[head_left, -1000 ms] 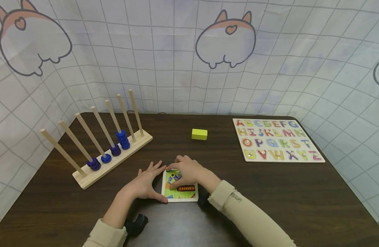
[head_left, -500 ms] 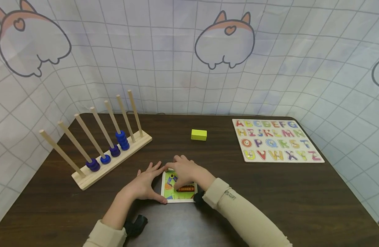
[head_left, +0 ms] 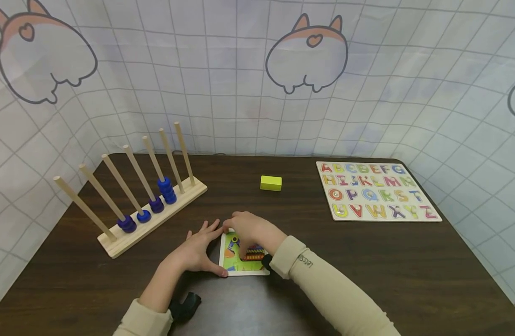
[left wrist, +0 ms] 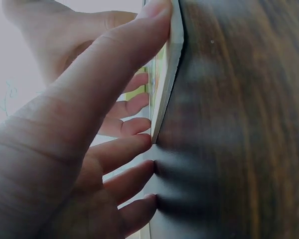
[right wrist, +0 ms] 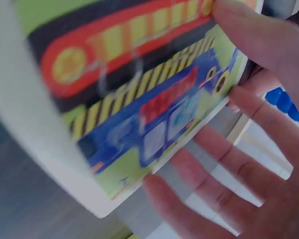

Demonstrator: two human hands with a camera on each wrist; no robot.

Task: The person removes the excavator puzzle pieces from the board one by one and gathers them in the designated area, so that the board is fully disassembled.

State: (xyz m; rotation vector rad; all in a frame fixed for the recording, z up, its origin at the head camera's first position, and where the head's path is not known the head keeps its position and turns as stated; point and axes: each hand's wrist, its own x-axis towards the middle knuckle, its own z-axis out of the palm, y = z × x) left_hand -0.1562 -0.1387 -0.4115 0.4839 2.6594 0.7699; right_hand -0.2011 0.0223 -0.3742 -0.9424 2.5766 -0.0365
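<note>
A small jigsaw puzzle [head_left: 245, 267] in a white frame lies on the table. Its picture shows a blue digger with a red and yellow track on green, with interlocking pieces. My left hand [head_left: 194, 252] spreads along its left side, thumb at the near corner and index finger at the far corner. In the left wrist view the thumb touches the frame's edge [left wrist: 170, 74]. My right hand [head_left: 255, 231] arches over the puzzle. In the right wrist view its thumb [right wrist: 264, 40] presses on the picture [right wrist: 164, 99], and its fingertips touch the far edge, hiding part of the upper right.
To the left stands a wooden peg rack [head_left: 156, 219] with blue and purple rings. A yellow block [head_left: 271, 183] lies beyond the puzzle. An alphabet board [head_left: 379, 191] is at the right. A printed cloth [head_left: 240, 116] hangs behind the dark table [head_left: 387, 270].
My right thumb has slid to the right across the picture, and the right forearm has shifted slightly left. The left hand keeps its place beside the puzzle.
</note>
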